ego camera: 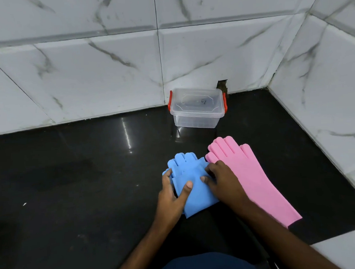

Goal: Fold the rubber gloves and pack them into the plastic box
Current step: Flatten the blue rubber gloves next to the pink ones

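We see the blue glove (193, 181) folded over on the black tabletop (71, 172), near centre. Left hand (172, 194) grips its left edge, thumb on top. Right hand (222, 180) pinches its right edge, overlapping the pink glove (249, 175), which lies flat and unfolded just right, touching the blue one, cuff reaching the tabletop's near right edge. Plastic box (198, 108), lid on, red clips, sits far against the tiled wall (86, 77). Wide bare tabletop left; side wall close on the right.
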